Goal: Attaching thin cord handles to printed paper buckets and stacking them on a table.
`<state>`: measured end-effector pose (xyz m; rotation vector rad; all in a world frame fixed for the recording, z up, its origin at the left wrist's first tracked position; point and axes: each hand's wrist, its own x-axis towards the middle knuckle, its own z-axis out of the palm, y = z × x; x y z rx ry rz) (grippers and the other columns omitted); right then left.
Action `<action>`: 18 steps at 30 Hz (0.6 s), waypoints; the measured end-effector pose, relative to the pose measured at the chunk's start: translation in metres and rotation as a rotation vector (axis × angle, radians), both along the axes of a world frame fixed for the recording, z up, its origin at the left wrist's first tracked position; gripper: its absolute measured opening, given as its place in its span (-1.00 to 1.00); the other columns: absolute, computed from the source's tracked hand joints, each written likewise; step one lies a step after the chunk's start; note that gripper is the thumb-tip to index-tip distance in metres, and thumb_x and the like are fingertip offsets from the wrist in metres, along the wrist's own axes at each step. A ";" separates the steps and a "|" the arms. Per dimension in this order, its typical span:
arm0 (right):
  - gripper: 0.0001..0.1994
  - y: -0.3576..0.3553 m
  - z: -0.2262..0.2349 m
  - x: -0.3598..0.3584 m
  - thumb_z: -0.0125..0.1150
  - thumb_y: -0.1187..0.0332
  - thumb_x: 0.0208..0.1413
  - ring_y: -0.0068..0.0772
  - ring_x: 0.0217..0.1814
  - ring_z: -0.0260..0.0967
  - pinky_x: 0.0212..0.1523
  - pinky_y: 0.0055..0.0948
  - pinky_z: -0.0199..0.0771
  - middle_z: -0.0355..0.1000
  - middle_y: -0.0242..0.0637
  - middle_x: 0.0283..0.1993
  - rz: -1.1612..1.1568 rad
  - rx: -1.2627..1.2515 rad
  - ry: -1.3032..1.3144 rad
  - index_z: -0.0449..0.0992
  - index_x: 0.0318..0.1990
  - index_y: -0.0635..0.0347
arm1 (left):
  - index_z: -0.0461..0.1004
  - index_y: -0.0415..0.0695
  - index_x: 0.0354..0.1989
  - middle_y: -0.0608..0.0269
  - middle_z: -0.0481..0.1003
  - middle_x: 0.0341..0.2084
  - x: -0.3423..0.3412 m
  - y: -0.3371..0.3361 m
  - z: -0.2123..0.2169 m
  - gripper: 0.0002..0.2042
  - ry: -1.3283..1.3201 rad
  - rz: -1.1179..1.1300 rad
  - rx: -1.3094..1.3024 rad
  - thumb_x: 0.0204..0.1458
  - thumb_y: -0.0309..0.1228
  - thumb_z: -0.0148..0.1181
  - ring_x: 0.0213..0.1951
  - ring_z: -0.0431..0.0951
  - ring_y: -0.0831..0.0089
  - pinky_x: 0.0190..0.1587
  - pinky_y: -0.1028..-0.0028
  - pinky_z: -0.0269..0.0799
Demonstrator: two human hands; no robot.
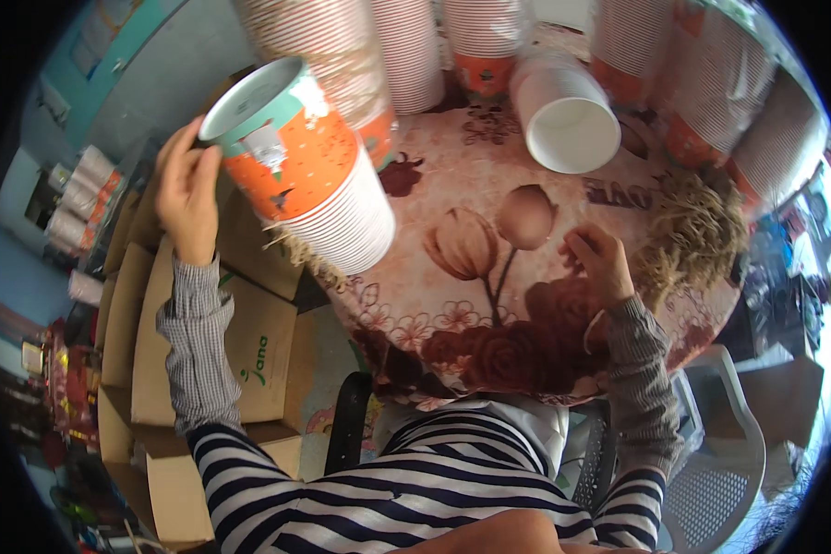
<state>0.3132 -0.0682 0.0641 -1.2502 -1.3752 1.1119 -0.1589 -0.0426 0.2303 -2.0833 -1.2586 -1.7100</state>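
A stack of paper cups (309, 171), printed orange and teal with white ribbed rims below, leans over the table's left side, its round bottom end up. My left hand (189, 189) is closed on the edge of that upper end, thumb against the teal band. My right hand (600, 263) hovers over the table at the right with its fingers curled inward. Whether anything thin is pinched there I cannot make out. Beside it lies a heap of brown twine (692, 240). More twine strands (305, 254) show under the cup stack.
A white cup stack (572, 125) lies on its side, open end toward me. Tall wrapped cup stacks (406, 55) stand along the back and right of the flower-patterned tablecloth (415, 305). Cardboard boxes (212, 342) stand at the left, a grey plastic chair (720, 462) at the right.
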 end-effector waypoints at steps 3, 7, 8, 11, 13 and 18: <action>-0.85 0.026 0.012 0.011 0.09 0.37 0.18 -0.62 -0.47 0.39 -0.52 -0.61 0.41 0.47 -0.35 -0.42 -0.066 0.100 0.010 0.46 -0.27 0.29 | 0.42 -0.37 -0.06 0.07 0.35 0.00 0.028 -0.020 -0.017 -0.78 0.044 0.016 0.298 0.12 -0.63 0.03 -0.16 0.47 0.42 -0.13 0.48 0.43; -0.85 0.076 0.005 0.040 0.15 0.38 0.12 -0.60 -0.46 0.40 -0.54 -0.56 0.41 0.47 -0.34 -0.43 -0.325 0.190 0.034 0.46 -0.27 0.31 | 0.50 -0.32 -0.20 0.02 0.43 -0.14 0.087 -0.046 -0.045 -0.83 0.312 -0.077 0.242 0.02 -0.66 0.07 -0.16 0.48 0.22 -0.16 0.37 0.48; -0.82 0.097 -0.005 0.057 0.19 0.37 0.08 -0.54 -0.44 0.41 -0.49 -0.50 0.42 0.47 -0.32 -0.43 -0.419 0.291 -0.052 0.45 -0.26 0.31 | 0.53 -0.27 -0.21 0.03 0.44 -0.17 0.102 -0.047 -0.055 -0.78 0.301 -0.199 0.170 -0.06 -0.69 0.10 -0.18 0.49 0.24 -0.20 0.39 0.50; -0.71 0.129 0.005 0.050 0.30 0.34 -0.09 -0.25 -0.23 0.38 -0.19 -0.30 0.40 0.41 -0.21 -0.32 -0.717 0.492 -0.372 0.45 -0.20 0.24 | 0.53 -0.22 -0.17 0.07 0.44 -0.13 0.126 -0.047 -0.087 -0.76 0.342 -0.393 -0.113 -0.03 -0.68 0.10 -0.22 0.52 0.30 -0.25 0.46 0.51; -0.67 0.150 0.007 0.060 0.32 0.33 -0.15 -0.32 -0.24 0.36 -0.17 -0.36 0.39 0.41 -0.23 -0.29 -0.900 0.595 -0.485 0.46 -0.19 0.24 | 0.51 -0.23 -0.19 0.09 0.44 -0.15 0.146 -0.041 -0.122 -0.80 0.259 -0.507 -0.274 -0.02 -0.63 0.15 -0.21 0.53 0.34 -0.29 0.48 0.50; -0.71 0.177 -0.012 0.071 0.36 0.29 -0.14 -0.22 -0.36 0.43 -0.27 -0.31 0.43 0.45 -0.21 -0.41 -0.868 0.306 -0.463 0.44 -0.27 0.18 | 0.52 -0.23 -0.20 0.15 0.45 -0.15 0.193 -0.022 -0.173 -0.84 0.160 -0.632 -0.363 0.04 -0.60 0.14 -0.24 0.54 0.37 -0.29 0.51 0.48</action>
